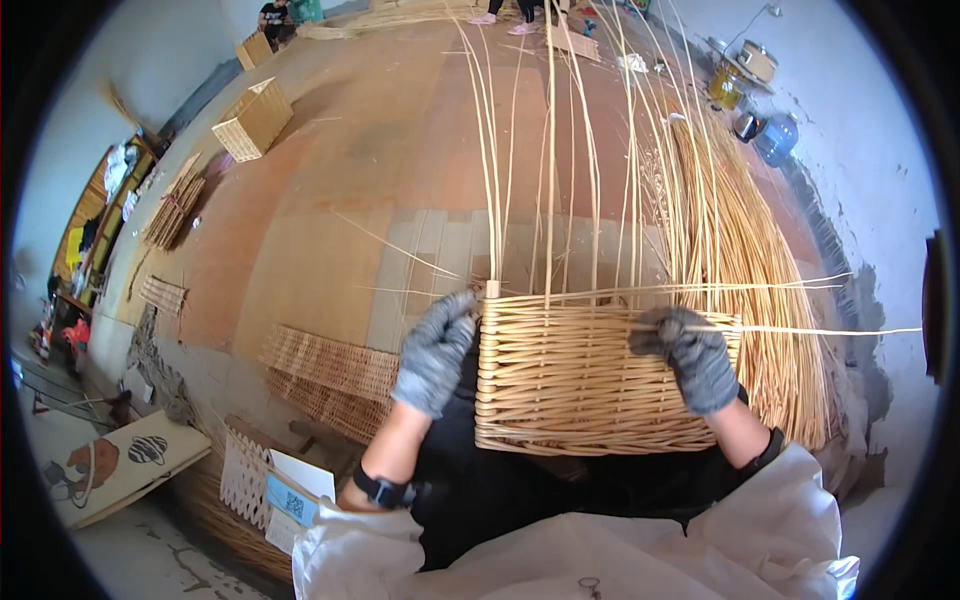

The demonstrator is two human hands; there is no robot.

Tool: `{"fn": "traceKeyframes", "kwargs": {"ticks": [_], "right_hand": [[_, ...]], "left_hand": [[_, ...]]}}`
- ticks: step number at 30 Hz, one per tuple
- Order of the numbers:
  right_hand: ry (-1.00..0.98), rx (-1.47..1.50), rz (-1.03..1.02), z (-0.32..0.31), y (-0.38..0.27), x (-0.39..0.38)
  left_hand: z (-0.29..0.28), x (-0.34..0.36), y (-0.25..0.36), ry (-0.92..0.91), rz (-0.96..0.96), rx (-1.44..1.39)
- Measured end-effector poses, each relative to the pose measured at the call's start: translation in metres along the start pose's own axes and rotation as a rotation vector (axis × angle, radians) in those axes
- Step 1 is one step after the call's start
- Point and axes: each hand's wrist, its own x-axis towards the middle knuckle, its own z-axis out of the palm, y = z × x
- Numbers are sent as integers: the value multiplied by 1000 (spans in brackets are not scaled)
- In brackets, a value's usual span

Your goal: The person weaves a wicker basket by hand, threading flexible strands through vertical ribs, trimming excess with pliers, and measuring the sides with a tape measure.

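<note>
A half-woven wicker basket point(590, 385) stands in front of my lap, its woven side facing me and long upright willow stakes point(550, 170) rising from its top. My left hand point(438, 352), in a grey knit glove, is closed at the basket's upper left corner, by a short corner post point(492, 289). Its fingertips are partly hidden. My right hand point(688, 358), gloved alike, presses against the woven face near the upper right. Its fingers pinch a willow strand point(830, 330) that runs out to the right. Other loose strand ends stick out along the top edge.
A big bundle of willow rods point(760, 270) lies at the right. Woven panels point(325, 370) are on the floor at the left, with a box-shaped basket point(253, 118) farther back. A low board point(140, 465) stands at lower left. Another person point(275, 18) sits far off.
</note>
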Motion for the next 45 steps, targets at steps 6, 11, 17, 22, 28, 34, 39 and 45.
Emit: {"fn": "traceKeyframes", "kwargs": {"ticks": [6, 11, 17, 22, 28, 34, 39, 45], "right_hand": [[-45, 19, 4, -4, 8, 23], [-35, 7, 60, 4, 7, 35], [-203, -540, -122, 19, -21, 51], [-157, 213, 313, 21, 15, 56], [-66, 611, 666, 26, 27, 53], [-93, 271, 433, 39, 13, 44], [-21, 547, 535, 35, 25, 53], [-78, 360, 465, 55, 12, 52]], "left_hand": [[-7, 45, -47, -300, -311, -377], [2, 47, -55, -363, -266, -502], [-5, 47, -39, -430, -67, -198], [-7, 52, -37, -503, -74, -287], [-3, 51, -38, -463, -124, -210], [0, 58, -38, -490, -237, -287], [3, 55, -38, -469, -213, -320], [2, 54, -41, -466, -207, -296]]}}
